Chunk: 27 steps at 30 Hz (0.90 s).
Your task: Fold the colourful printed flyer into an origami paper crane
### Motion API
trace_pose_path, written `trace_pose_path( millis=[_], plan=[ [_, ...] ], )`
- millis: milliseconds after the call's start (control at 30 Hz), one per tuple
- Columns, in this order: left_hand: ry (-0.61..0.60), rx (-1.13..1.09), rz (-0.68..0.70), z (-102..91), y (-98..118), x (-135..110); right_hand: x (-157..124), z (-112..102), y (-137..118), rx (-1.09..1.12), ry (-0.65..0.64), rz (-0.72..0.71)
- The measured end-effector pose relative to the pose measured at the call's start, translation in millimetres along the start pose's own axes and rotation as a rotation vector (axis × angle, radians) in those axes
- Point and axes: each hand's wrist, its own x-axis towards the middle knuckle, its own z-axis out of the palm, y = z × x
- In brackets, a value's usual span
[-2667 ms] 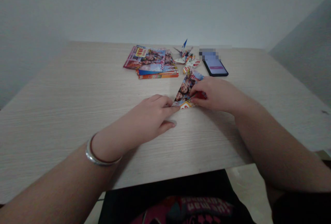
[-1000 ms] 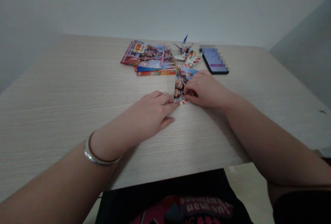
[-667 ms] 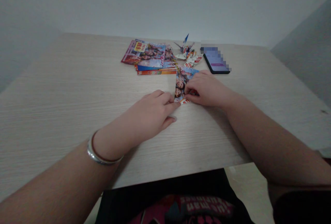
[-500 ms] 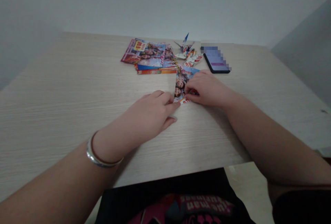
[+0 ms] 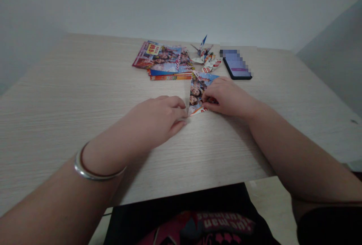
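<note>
Nearer than the leaflet stack [image 5: 165, 61], left hand [image 5: 154, 120] loosely open; off the stack's near-right corner, printed paper [image 5: 195, 91]; right of the stack, folded paper pieces [image 5: 212, 64], right hand [image 5: 226, 96] pinching that paper, then phone [image 5: 236, 67]!

The folded paper [image 5: 195, 90] has a blue-and-pink photo print, white, orange and red along its near edge. Far booklets [image 5: 165, 59]: magenta and blue, yellow label, orange edges. Paper figures [image 5: 209, 63]: white, red, blue. Phone [image 5: 235, 62]: black rim, lavender screen, magenta bar. Tabletop [image 5: 70, 101]: pale beige, finely streaked. Bangle [image 5: 94, 176]: silver. Shirt [image 5: 226, 196]: black, pink print.
</note>
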Motion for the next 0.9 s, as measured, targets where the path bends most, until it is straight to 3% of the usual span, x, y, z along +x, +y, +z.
trace_pose_path(
  millis=[900],
  plan=[
    [-0.076,0.085,0.045,2.4,2.0,2.3,2.7,1.1,-0.9,0.029,-0.008,0.03]
  ],
)
